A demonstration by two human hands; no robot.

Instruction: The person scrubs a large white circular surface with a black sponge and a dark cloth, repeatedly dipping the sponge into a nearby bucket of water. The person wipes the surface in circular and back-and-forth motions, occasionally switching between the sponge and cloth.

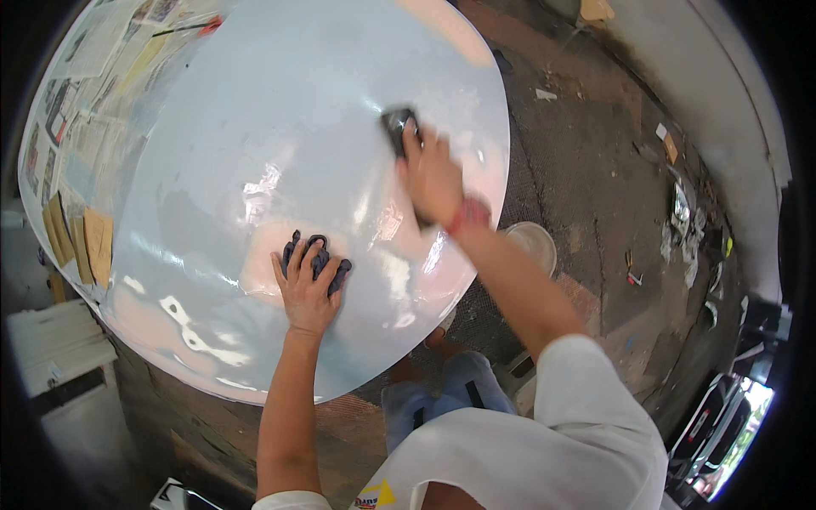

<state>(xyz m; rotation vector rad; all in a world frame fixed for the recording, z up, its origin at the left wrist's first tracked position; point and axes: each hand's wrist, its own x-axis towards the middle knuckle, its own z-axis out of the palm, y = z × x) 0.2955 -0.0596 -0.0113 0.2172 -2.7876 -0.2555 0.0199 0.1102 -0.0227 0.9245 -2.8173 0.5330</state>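
Observation:
A wide, glossy, pale grey-white car panel (280, 102), probably a bonnet, curves out in front of me, with pinkish patches along its edge. My left hand (310, 285) presses down on a crumpled dark grey rag (337, 276), its fingers bent over the bunched cloth on a pinkish patch. Farther up and to the right, my right hand (432, 174) grips a black block (396, 124), like a sanding block, flat against the panel. Motion blurs that hand, and its palm and fingers hide part of the block.
Newspaper sheets (93, 127) and brown paper strips (98, 246) cover the panel's left edge. A pale bucket (534, 246) stands on the floor below my right forearm. Scraps and crumpled foil (680, 208) lie along the wall at right. A white cabinet (59, 348) stands at lower left.

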